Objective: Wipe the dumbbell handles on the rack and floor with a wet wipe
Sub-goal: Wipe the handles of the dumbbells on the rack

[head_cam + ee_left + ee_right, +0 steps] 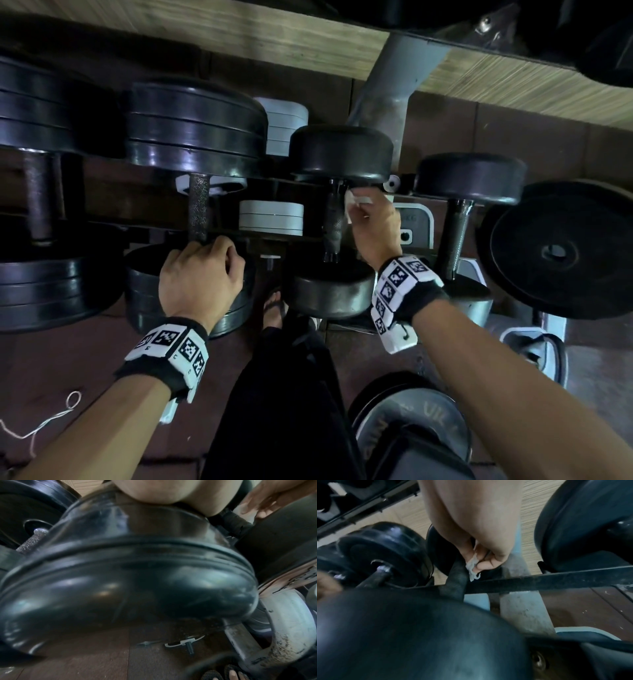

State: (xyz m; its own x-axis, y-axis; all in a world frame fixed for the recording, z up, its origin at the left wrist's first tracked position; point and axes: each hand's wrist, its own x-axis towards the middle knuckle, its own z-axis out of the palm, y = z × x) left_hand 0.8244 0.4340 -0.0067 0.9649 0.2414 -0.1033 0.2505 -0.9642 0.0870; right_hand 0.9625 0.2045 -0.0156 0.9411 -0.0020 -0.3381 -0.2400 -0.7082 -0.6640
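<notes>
Your right hand [375,222] pinching a crumpled white wet wipe [352,202] against a dark knurled dumbbell handle [335,219], your left hand [200,274] curled over the neighbouring black plate dumbbell [195,126], its fingers' grasp hidden

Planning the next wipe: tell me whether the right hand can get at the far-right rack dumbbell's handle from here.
Probably yes: the right hand with the wipe is beside that handle, nothing between.

Dumbbells [340,222] side by side across rack rails [479,255]; plate [556,253] right; white weights [271,214] beneath.
</notes>
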